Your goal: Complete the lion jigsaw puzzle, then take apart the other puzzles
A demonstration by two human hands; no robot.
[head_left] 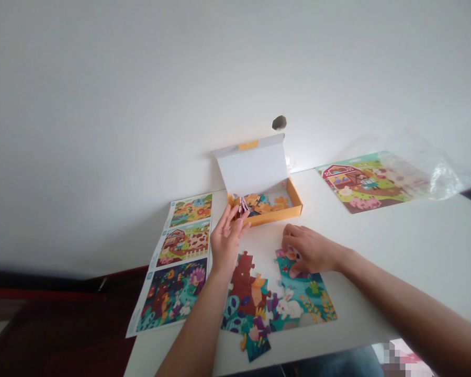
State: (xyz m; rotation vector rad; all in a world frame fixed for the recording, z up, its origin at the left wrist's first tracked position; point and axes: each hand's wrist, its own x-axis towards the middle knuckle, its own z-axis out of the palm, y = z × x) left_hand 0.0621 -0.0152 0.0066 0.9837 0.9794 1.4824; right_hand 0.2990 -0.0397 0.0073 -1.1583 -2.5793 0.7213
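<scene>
Jigsaw puzzle (310, 301), part-built, flat on white table (400, 243), just in front of open box (277, 214). Long axis runs left-right, roughly along the near table edge. Picture is upright to the wearer: bear (241, 283) and rabbit (289, 306) heads point away. Upper outline has a gap between bear and right-hand section. One teal piece (258, 350) sticks out past the near edge, askew; can't tell if it's joined. Right hand (312, 250): fingers curled down on the far edge of the right section; can't tell if it's gripping a piece. Left hand (226, 243): fingers half spread at the box's near-left corner, purple piece (244, 207) at the fingertips, grip unclear. Picture sheet (186, 246) lies left, long axis pointing away.
</scene>
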